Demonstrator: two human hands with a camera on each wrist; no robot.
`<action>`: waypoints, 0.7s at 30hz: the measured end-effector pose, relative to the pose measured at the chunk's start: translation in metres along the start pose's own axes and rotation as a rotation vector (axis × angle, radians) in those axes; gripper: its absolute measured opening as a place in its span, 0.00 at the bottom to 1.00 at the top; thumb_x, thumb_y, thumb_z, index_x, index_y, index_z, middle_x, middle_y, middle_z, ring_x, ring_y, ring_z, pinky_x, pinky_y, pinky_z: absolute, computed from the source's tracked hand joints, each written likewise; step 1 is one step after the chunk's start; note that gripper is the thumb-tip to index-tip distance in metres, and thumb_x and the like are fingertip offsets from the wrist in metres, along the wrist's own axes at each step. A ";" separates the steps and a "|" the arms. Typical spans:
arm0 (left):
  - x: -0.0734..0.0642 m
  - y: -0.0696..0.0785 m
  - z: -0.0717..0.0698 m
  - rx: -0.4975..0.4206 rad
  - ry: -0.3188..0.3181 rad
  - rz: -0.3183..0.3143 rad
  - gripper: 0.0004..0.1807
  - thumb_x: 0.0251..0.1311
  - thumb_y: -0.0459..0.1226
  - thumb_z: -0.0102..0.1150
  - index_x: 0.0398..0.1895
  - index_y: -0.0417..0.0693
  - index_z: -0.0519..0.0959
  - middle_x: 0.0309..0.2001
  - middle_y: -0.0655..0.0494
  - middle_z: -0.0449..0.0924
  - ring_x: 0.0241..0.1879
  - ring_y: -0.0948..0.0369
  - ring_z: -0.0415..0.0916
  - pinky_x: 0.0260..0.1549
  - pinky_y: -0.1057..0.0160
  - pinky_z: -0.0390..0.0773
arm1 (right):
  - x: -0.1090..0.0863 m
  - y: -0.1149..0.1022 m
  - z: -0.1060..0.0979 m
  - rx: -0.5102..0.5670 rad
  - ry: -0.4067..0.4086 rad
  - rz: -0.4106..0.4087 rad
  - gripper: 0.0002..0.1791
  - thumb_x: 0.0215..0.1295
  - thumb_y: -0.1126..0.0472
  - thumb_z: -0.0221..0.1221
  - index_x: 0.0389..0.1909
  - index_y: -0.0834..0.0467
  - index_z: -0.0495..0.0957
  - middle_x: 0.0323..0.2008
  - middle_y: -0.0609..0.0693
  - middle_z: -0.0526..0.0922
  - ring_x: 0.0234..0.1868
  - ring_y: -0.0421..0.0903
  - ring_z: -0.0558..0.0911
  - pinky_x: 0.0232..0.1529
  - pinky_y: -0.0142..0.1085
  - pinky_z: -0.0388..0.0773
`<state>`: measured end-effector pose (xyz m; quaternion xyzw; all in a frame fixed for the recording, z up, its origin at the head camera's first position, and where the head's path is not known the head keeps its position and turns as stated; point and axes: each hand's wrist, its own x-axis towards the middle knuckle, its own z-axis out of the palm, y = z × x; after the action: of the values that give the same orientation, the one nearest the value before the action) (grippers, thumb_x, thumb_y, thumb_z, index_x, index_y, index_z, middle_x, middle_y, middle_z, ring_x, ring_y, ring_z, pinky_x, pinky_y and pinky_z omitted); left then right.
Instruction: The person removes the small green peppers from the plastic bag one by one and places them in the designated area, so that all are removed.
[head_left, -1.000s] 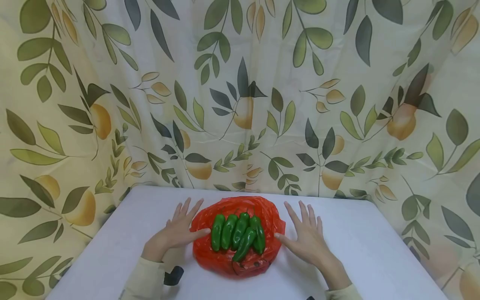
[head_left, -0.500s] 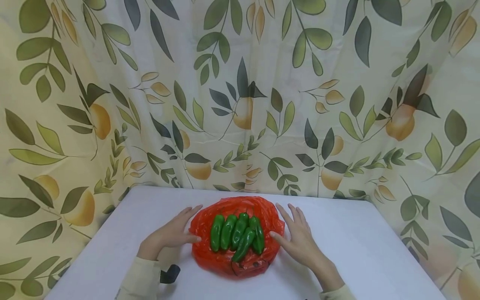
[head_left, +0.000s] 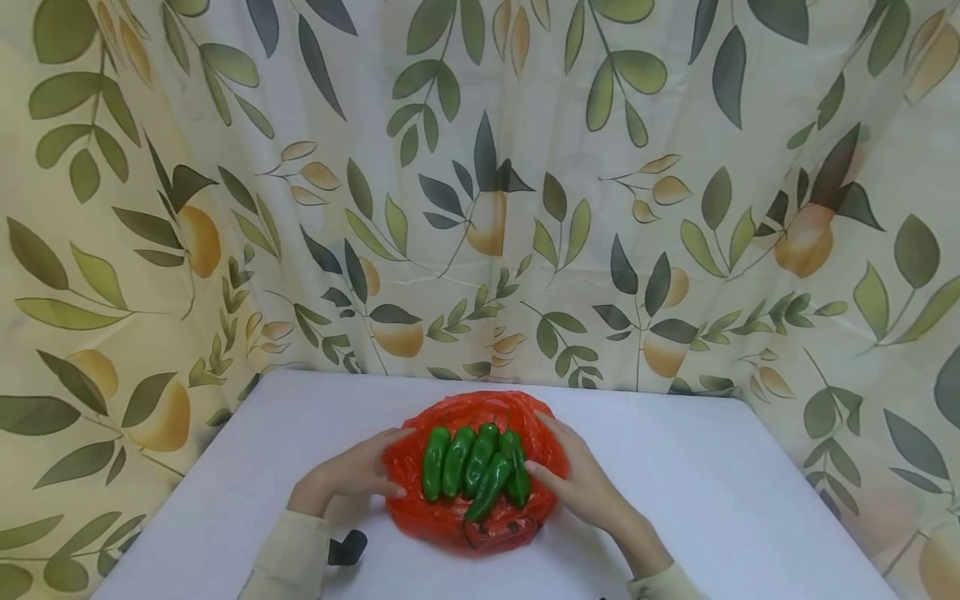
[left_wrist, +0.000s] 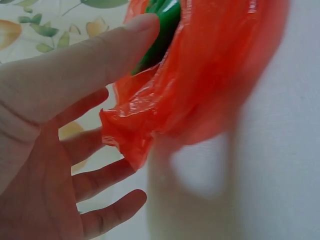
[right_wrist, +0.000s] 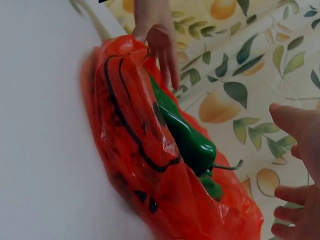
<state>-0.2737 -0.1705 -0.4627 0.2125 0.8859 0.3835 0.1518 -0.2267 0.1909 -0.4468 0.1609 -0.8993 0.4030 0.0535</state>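
Clock is head view, bag as center, 12 away from the person.

Red plastic bag (head_left: 420, 521) sits on the white table (head_left: 675, 467): thin, shiny, crumpled, dark printed lines on its near side around 5 to 6. Five glossy green peppers lie in the middle of it. Four are in a row (head_left: 458, 462) side by side, long axes roughly 12 to 6, thin stems toward 12. The fifth pepper (head_left: 490, 490) lies slanted across the near right of the row, tip toward 7.

Left hand (head_left: 352, 471) at 9 of the bag. Fingers loosely spread, thumb well apart from them, its tip by the bag's edge. Left wrist view puts the thumb in front of a pepper and the other fingers next to a loose bag corner; can't tell whether any of them touch the plastic.

Right hand (head_left: 581, 479) at 3. Thumb spread wide from the fingers, fingertips toward 11. Head view has it overlapping the bag's edge, thumb tip just beside the rightmost pepper; right wrist view shows a gap between hand and bag.

Pale sleeves (head_left: 285, 554) come in from 8 and 4. Black object (head_left: 347, 548) at the left wrist, can't tell what. Cloth backdrop (head_left: 555, 292) at 12, leaf and orange-fruit print, wrapping round toward 9 and 3.
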 end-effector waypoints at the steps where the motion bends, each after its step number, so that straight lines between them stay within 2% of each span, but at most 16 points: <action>1: 0.001 0.000 0.001 0.004 -0.001 -0.003 0.51 0.49 0.38 0.77 0.77 0.53 0.62 0.76 0.47 0.63 0.75 0.39 0.57 0.67 0.29 0.65 | 0.001 -0.001 0.001 0.019 -0.010 0.004 0.39 0.68 0.49 0.63 0.77 0.50 0.61 0.75 0.57 0.66 0.75 0.64 0.65 0.66 0.70 0.67; 6: 0.002 -0.001 0.005 0.017 0.002 -0.003 0.51 0.49 0.37 0.77 0.78 0.51 0.61 0.77 0.47 0.62 0.76 0.40 0.57 0.69 0.29 0.61 | 0.007 0.001 0.008 0.084 -0.052 0.047 0.32 0.70 0.49 0.61 0.73 0.49 0.67 0.71 0.57 0.73 0.73 0.62 0.69 0.68 0.68 0.67; 9: 0.004 -0.003 0.009 0.035 0.006 0.009 0.49 0.53 0.41 0.75 0.78 0.48 0.60 0.77 0.45 0.62 0.76 0.40 0.57 0.70 0.31 0.62 | 0.009 0.006 0.012 0.096 -0.051 0.076 0.29 0.70 0.49 0.61 0.71 0.48 0.70 0.65 0.57 0.78 0.69 0.60 0.73 0.69 0.66 0.67; 12: 0.005 -0.004 0.012 0.066 0.027 -0.026 0.50 0.54 0.47 0.75 0.77 0.47 0.61 0.77 0.44 0.61 0.76 0.39 0.57 0.69 0.31 0.64 | 0.010 0.009 0.014 0.100 -0.043 0.089 0.28 0.70 0.49 0.61 0.69 0.49 0.72 0.61 0.56 0.80 0.67 0.59 0.76 0.69 0.64 0.69; 16: 0.005 -0.004 0.017 0.127 0.051 -0.125 0.52 0.48 0.51 0.77 0.77 0.53 0.62 0.78 0.46 0.59 0.76 0.41 0.56 0.67 0.29 0.65 | 0.009 0.013 0.016 0.093 -0.051 0.089 0.27 0.71 0.52 0.61 0.69 0.52 0.72 0.61 0.56 0.80 0.67 0.59 0.76 0.69 0.63 0.69; 18: 0.005 -0.004 0.019 0.154 0.055 -0.147 0.53 0.46 0.50 0.78 0.77 0.55 0.63 0.79 0.48 0.58 0.76 0.41 0.55 0.66 0.29 0.65 | 0.008 0.015 0.016 0.072 -0.071 0.083 0.27 0.71 0.53 0.61 0.69 0.54 0.72 0.62 0.57 0.80 0.66 0.59 0.76 0.67 0.62 0.71; 21: 0.006 -0.006 0.021 0.173 0.070 -0.147 0.53 0.46 0.47 0.79 0.77 0.54 0.63 0.79 0.47 0.57 0.77 0.41 0.55 0.67 0.29 0.65 | 0.006 0.018 0.017 0.034 -0.107 0.070 0.27 0.71 0.53 0.60 0.68 0.55 0.72 0.63 0.56 0.79 0.59 0.54 0.80 0.62 0.57 0.79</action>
<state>-0.2711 -0.1585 -0.4817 0.1459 0.9335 0.3008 0.1298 -0.2379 0.1881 -0.4690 0.1518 -0.8989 0.4108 -0.0115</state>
